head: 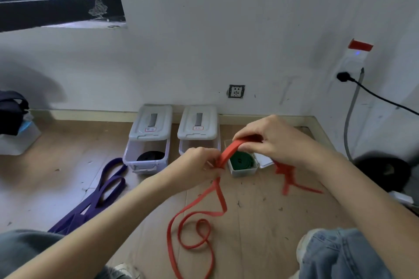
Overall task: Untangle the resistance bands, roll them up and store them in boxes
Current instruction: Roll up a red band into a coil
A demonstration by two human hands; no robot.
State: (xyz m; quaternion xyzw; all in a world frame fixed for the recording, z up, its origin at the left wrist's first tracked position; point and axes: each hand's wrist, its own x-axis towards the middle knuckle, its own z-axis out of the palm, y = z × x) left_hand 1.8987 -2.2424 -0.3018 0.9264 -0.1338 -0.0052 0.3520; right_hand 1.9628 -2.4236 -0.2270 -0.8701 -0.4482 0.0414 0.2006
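Both forearms bare up to the frame edge; no sleeves, watch, rings or bands visible on either. Left hand (199, 165) and right hand (272, 138) ungloved, nails short and unpainted where they show.

Left leg: dark grey-green trouser cloth (25, 249), plain, soft-looking, no seams or print visible.

Right leg: light blue denim (340, 253), washed and mottled, paler patches across the knee, a stitched seam running down the cloth.

Footwear: a pale sneaker (127, 270) at the bottom edge, white sole with greyish upper, scuffed. A second pale rounded toe (302, 246) sits beside the denim; detail too blurred to tell more.
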